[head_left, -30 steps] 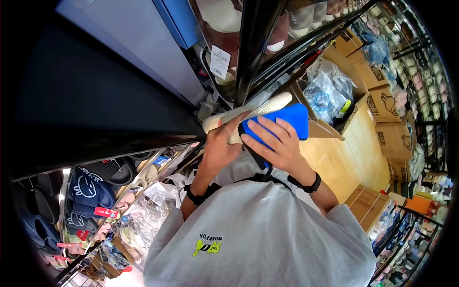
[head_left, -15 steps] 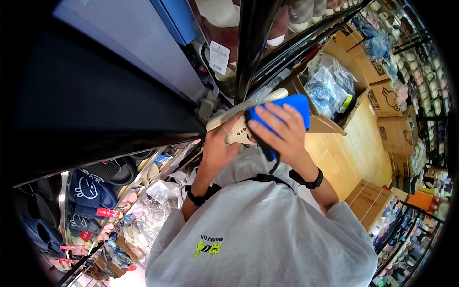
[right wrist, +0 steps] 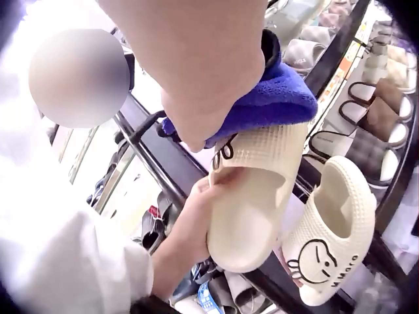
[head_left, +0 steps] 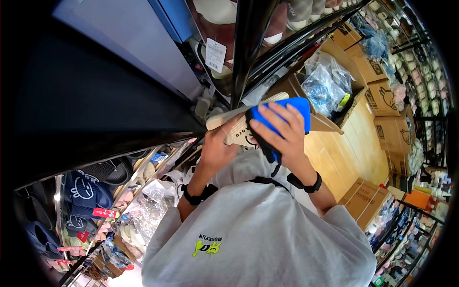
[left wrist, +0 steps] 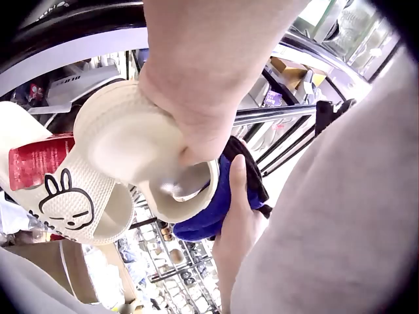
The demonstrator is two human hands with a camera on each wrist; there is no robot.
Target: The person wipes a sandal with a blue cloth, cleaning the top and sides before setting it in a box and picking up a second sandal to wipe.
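My left hand [head_left: 219,149] grips a pair of cream slippers; its thumb reaches inside the nearer slipper [right wrist: 247,212] in the right wrist view. The other slipper [right wrist: 330,242], printed with a black rabbit face and lettering, sits beside it with fingertips showing at its edge. My right hand [head_left: 282,128] holds a blue fuzzy cleaning pad [head_left: 300,109] with black edging, fingers spread over its back and thumb along its side. The pad [right wrist: 278,101] lies against the strap of the nearer slipper, overlapping part of its print.
A dark shelf panel [head_left: 105,110] stands close on the left, and a black post [head_left: 251,48] rises ahead. Tagged slippers [head_left: 88,189] hang at lower left. An open carton [head_left: 330,122] of plastic-wrapped goods stands to the right, with more cartons [head_left: 382,100] behind it.
The slippers have turned in my left hand, so lettering and part of the rabbit print now show. The blue pad has tilted and shifted slightly right and up across them.
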